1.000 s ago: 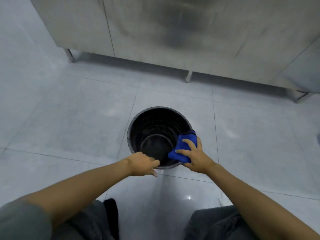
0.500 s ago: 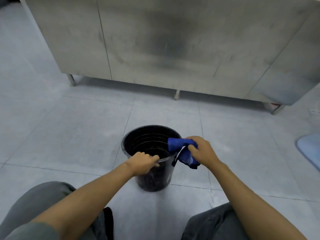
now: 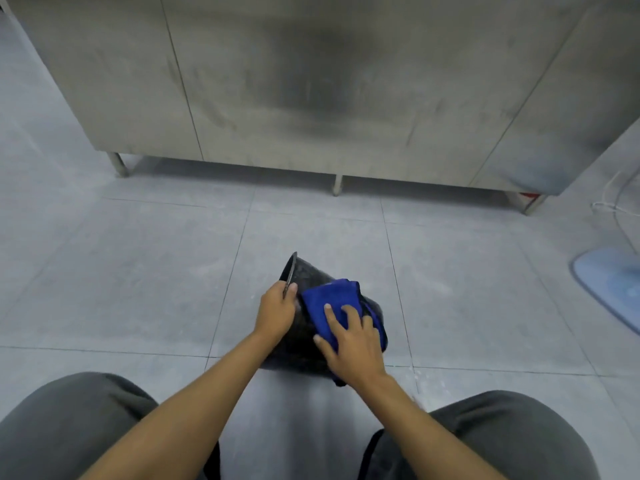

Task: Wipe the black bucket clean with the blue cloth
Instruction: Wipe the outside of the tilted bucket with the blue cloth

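The black bucket (image 3: pixel 304 275) lies tipped on its side on the grey floor tiles, its mouth turned to the left and away from me. My left hand (image 3: pixel 275 311) grips the bucket's rim at its near edge. The blue cloth (image 3: pixel 329 301) is spread over the bucket's outer wall. My right hand (image 3: pixel 351 342) presses flat on the cloth with fingers spread. The bucket's inside is hidden from this angle.
A stainless steel cabinet (image 3: pixel 311 81) on short legs stands across the back. A light blue fan base (image 3: pixel 609 282) and a white cable (image 3: pixel 613 195) sit at the right. My knees in grey trousers (image 3: pixel 69 431) fill the bottom corners.
The bucket went from upright to tipped on its side. The cloth moved from the rim onto the outer wall, with my right hand now flat on it. The camera tilted up.
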